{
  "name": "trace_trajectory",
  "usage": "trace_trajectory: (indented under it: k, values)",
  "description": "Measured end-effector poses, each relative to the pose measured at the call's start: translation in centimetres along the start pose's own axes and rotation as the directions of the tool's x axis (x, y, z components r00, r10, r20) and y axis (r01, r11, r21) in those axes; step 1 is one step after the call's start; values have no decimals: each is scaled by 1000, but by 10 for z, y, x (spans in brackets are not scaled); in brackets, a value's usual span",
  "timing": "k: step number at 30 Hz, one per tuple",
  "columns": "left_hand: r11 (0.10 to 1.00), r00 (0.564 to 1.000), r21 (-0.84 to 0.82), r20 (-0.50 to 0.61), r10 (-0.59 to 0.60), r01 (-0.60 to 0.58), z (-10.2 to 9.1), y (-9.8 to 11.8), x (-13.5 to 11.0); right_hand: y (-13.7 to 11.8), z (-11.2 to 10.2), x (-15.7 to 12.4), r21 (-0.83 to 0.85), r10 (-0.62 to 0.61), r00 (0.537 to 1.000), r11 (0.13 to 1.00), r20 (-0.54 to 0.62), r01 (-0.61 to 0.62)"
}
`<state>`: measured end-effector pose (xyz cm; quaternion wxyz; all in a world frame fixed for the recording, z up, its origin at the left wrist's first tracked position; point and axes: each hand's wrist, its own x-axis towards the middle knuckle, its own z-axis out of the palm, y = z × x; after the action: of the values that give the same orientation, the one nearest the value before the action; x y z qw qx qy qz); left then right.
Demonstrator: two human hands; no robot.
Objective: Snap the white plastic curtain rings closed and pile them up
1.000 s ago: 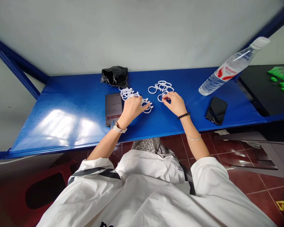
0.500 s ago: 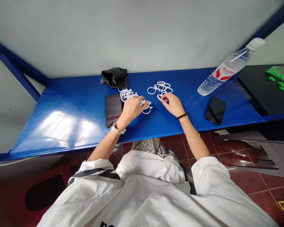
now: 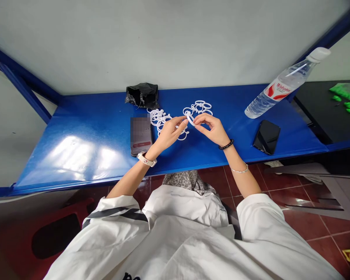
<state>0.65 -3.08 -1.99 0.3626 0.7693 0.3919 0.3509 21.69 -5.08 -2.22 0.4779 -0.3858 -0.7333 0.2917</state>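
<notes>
On your blue bench, left rings and right rings, white and knobbed, flank your hands, presumably for easy reach. Your right hand pinches a tilted white ring between them, seemingly steadying it; your left hand meets its other end, grip closure unclear. Fingers hide the ring's ends; your left hand covers some left rings.

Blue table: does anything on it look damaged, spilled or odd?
The black bag looks odd: crumpled, its mouth ragged, as if torn open. The bottle seems to lean, perhaps just lens distortion. I see no liquid spilled.
</notes>
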Motion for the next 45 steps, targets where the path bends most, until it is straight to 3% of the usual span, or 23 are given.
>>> trace_trajectory:
  k: [5, 9, 18, 27, 32, 45]
  values:
    - [960, 994, -281, 108, 7, 24, 3, 1, 1, -4, -1, 0, 33, -36, 997, 999, 65, 34]
    - [936, 992, -351, 127, 14, 31, 5, 3, 0, -6, -2, 1, -11, -99, 990, 995, 101, 101]
    - [946, 997, -321, 78, -14, 38, 7, 2, -2, -6, -2, -1, -74, -105, 981, 990, 160, 118]
    - [964, 994, -256, 59, 95, -77, 7, 1, -3, -1, -2, -1, 11, 10, 1000, 1000, 6, -10]
    - [973, 988, -186, 44, 147, -136, 8, 1, -3, -4, -1, -1, -16, 41, 999, 999, 20, -41]
    - [984, 993, -148, 46, 111, -103, 0, 12, -3, -9, -1, -2, 25, 64, 998, 998, 29, -65]
